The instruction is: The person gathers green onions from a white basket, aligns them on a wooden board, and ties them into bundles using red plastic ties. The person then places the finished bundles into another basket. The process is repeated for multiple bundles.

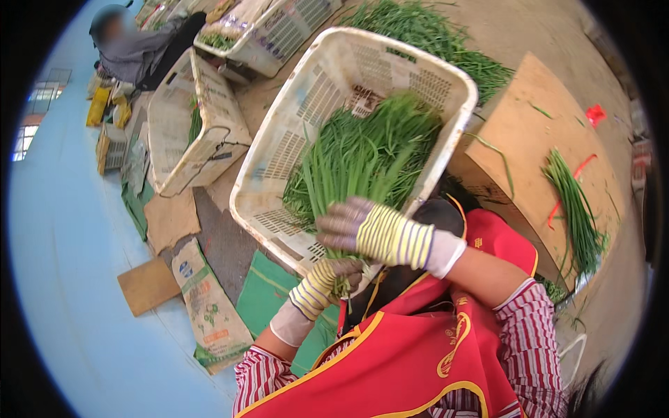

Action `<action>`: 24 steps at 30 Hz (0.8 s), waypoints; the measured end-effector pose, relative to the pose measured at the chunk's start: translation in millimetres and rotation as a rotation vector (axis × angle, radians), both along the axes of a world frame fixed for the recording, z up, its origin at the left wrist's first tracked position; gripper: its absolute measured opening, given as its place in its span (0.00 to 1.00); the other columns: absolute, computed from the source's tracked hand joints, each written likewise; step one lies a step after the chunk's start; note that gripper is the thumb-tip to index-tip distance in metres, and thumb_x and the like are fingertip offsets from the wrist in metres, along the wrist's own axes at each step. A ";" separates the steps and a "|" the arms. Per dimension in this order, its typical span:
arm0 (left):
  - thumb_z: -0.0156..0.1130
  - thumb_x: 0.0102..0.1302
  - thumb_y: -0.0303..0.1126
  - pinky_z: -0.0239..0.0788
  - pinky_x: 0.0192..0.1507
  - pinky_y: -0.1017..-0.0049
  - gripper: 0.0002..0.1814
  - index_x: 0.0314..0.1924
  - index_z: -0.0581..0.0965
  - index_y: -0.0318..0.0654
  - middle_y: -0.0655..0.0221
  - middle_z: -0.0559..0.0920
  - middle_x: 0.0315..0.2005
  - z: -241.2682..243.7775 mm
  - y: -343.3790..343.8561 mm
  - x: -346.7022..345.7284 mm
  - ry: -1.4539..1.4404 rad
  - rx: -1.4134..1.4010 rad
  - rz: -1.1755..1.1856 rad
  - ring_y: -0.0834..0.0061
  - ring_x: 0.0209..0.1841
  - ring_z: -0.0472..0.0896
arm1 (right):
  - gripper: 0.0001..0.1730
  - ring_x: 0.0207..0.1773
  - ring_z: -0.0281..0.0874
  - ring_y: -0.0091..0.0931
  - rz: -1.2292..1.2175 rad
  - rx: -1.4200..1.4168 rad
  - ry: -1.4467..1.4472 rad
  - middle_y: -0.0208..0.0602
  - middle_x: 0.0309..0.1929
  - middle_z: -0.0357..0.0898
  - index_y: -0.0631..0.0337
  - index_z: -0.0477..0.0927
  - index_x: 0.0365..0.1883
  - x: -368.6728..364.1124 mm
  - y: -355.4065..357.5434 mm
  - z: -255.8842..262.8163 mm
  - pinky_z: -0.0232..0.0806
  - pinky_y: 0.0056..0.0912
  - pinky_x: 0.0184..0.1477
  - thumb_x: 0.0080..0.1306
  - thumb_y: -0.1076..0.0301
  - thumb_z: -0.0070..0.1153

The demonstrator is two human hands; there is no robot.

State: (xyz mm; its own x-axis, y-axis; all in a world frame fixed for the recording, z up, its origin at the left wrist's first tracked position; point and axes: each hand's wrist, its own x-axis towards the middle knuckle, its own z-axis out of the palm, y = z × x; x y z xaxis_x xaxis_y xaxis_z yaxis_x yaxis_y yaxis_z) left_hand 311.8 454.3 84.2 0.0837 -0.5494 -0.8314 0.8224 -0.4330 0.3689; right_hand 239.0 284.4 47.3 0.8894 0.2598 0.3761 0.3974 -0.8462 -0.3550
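My left hand (334, 282), in a striped glove with a grey palm, is closed round the pale stem ends of a bunch of long green leafy stalks, perhaps chives (342, 175). Over the same bunch lies my right hand (366, 230), gloved alike and slightly blurred; its grip is not plain. The leaves fan away from me over a white plastic crate (245, 172). Inside the crate, more loose green stalks (407, 120) lie heaped. To the right, a separate bunch of stalks (572, 214) rests on a brown board (522, 115), beside a red strip (577, 167).
A second white crate (222, 107) leans at the left, and a third (272, 39) stands behind it. A heap of greens (418, 28) lies beyond the main crate. One other person (136, 52) sits at upper left. A printed sack (209, 308) and cardboard (172, 217) lie left.
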 end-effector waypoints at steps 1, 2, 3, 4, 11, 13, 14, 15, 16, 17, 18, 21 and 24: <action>0.63 0.58 0.25 0.64 0.23 0.83 0.11 0.41 0.75 0.35 0.73 0.76 0.25 21.6 -8.5 -14.5 -0.057 0.053 -0.005 0.82 0.21 0.72 | 0.30 0.67 0.63 0.36 0.015 0.143 -0.017 0.33 0.66 0.63 0.47 0.66 0.62 -7.0 15.5 1.7 0.58 0.47 0.65 0.60 0.54 0.48; 0.65 0.56 0.24 0.69 0.26 0.84 0.14 0.44 0.75 0.38 0.72 0.78 0.31 14.8 1.6 -18.6 0.020 0.023 -0.038 0.82 0.26 0.77 | 0.31 0.67 0.63 0.36 0.025 0.108 -0.071 0.33 0.65 0.65 0.48 0.67 0.61 -14.9 17.9 3.2 0.58 0.46 0.64 0.58 0.53 0.50; 0.65 0.57 0.25 0.71 0.28 0.83 0.15 0.45 0.75 0.38 0.71 0.79 0.33 23.8 6.0 -23.1 0.015 -0.001 -0.092 0.81 0.29 0.79 | 0.32 0.67 0.62 0.35 0.038 0.079 -0.130 0.34 0.63 0.66 0.49 0.68 0.60 -19.8 19.9 8.4 0.59 0.45 0.63 0.56 0.52 0.53; 0.64 0.57 0.25 0.73 0.30 0.81 0.16 0.47 0.75 0.37 0.69 0.80 0.35 35.0 9.5 -28.1 0.011 -0.024 -0.142 0.80 0.32 0.80 | 0.32 0.66 0.63 0.36 0.069 0.140 -0.141 0.34 0.62 0.67 0.50 0.69 0.59 -24.8 22.0 14.7 0.59 0.45 0.63 0.55 0.52 0.54; 0.64 0.45 0.70 0.75 0.26 0.79 0.57 0.64 0.62 0.30 0.48 0.80 0.43 115.2 46.6 -21.2 -0.077 -0.340 -0.535 0.68 0.24 0.81 | 0.23 0.45 0.78 0.30 -0.006 1.285 0.042 0.35 0.44 0.78 0.59 0.73 0.53 -77.7 70.2 37.6 0.71 0.33 0.47 0.59 0.66 0.59; 0.67 0.52 0.58 0.75 0.30 0.78 0.52 0.66 0.59 0.27 0.50 0.82 0.38 120.2 71.0 2.1 -0.219 -0.535 -0.541 0.68 0.26 0.81 | 0.25 0.49 0.75 0.26 -0.142 1.488 -0.022 0.34 0.48 0.76 0.62 0.71 0.54 -96.6 82.6 50.0 0.69 0.29 0.54 0.59 0.70 0.62; 0.66 0.53 0.54 0.75 0.34 0.78 0.50 0.66 0.58 0.28 0.50 0.81 0.40 118.7 71.5 -2.5 -0.406 -0.546 -0.447 0.69 0.30 0.81 | 0.28 0.49 0.76 0.28 -0.221 1.913 0.050 0.37 0.47 0.77 0.63 0.69 0.55 -113.3 88.8 69.8 0.69 0.31 0.53 0.57 0.69 0.63; 0.66 0.53 0.50 0.75 0.37 0.78 0.48 0.67 0.58 0.28 0.50 0.81 0.42 115.7 66.0 -10.5 -0.589 -0.557 -0.358 0.70 0.33 0.82 | 0.29 0.50 0.76 0.29 -0.206 1.993 0.021 0.39 0.46 0.78 0.64 0.70 0.55 -125.8 85.0 76.0 0.69 0.31 0.53 0.56 0.67 0.63; 0.65 0.54 0.45 0.75 0.40 0.78 0.46 0.67 0.57 0.28 0.50 0.80 0.44 115.2 59.1 -23.7 -0.763 -0.568 -0.270 0.70 0.36 0.82 | 0.29 0.50 0.76 0.30 -0.163 1.987 -0.019 0.39 0.46 0.78 0.64 0.70 0.55 -135.3 85.0 75.9 0.69 0.32 0.53 0.56 0.66 0.63; 0.62 0.53 0.36 0.71 0.50 0.77 0.43 0.68 0.57 0.31 0.53 0.75 0.53 113.4 38.0 -51.8 -0.829 -0.507 -0.264 0.72 0.48 0.78 | 0.30 0.50 0.76 0.30 -0.123 1.976 -0.064 0.39 0.45 0.78 0.65 0.69 0.55 -145.3 85.2 75.7 0.69 0.32 0.53 0.56 0.65 0.64; 0.62 0.53 0.33 0.70 0.52 0.76 0.42 0.68 0.57 0.33 0.55 0.73 0.55 111.6 19.3 -77.9 -0.671 -0.638 -0.398 0.70 0.52 0.76 | 0.29 0.50 0.77 0.29 -0.121 2.013 -0.069 0.38 0.45 0.78 0.64 0.70 0.55 -157.1 87.8 77.9 0.69 0.31 0.52 0.56 0.67 0.63; 0.63 0.52 0.25 0.72 0.50 0.74 0.40 0.66 0.60 0.37 0.62 0.70 0.57 82.5 23.7 -137.6 -0.101 -0.545 -0.445 0.70 0.55 0.74 | 0.28 0.50 0.77 0.28 -0.077 2.103 -0.083 0.35 0.47 0.78 0.63 0.71 0.56 -190.5 101.3 82.8 0.70 0.30 0.50 0.57 0.71 0.63; 0.68 0.54 0.26 0.75 0.36 0.77 0.28 0.55 0.69 0.36 0.66 0.79 0.38 70.5 4.6 -175.4 -0.128 -0.346 -0.713 0.76 0.34 0.80 | 0.31 0.50 0.74 0.25 -0.398 1.853 -0.246 0.31 0.49 0.75 0.57 0.69 0.57 -238.1 91.6 58.5 0.69 0.32 0.52 0.54 0.71 0.64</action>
State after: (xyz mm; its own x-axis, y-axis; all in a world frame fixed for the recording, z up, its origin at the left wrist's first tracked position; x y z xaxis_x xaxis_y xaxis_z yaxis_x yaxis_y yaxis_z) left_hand 136.4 458.9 154.7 -0.3013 -0.7313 -0.6120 0.3328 -0.6821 0.6512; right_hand 1.0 375.9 105.8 0.6792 -0.7339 0.0114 0.4790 0.4315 -0.7645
